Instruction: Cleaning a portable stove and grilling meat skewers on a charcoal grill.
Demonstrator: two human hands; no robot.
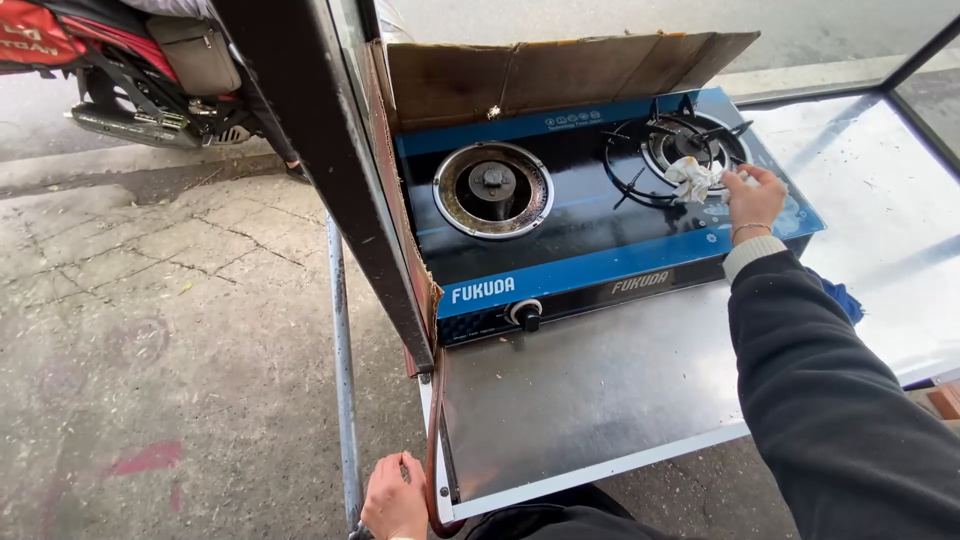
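the right hand [755, 197] pinches a crumpled white cloth [692, 178] against the pan support [672, 140] of the burner near the gas stove [600, 240]'s far right corner. the left hand [395, 498] is closed on the metal counter [600, 390]'s near left corner. the cloth could snag on a prong, dragging the loose support askew.

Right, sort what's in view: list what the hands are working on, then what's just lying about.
In use:
right hand
white crumpled cloth
right burner
gas stove
left hand, gripping the cart frame

Lying about:
left burner
cardboard
blue cloth
motorbike
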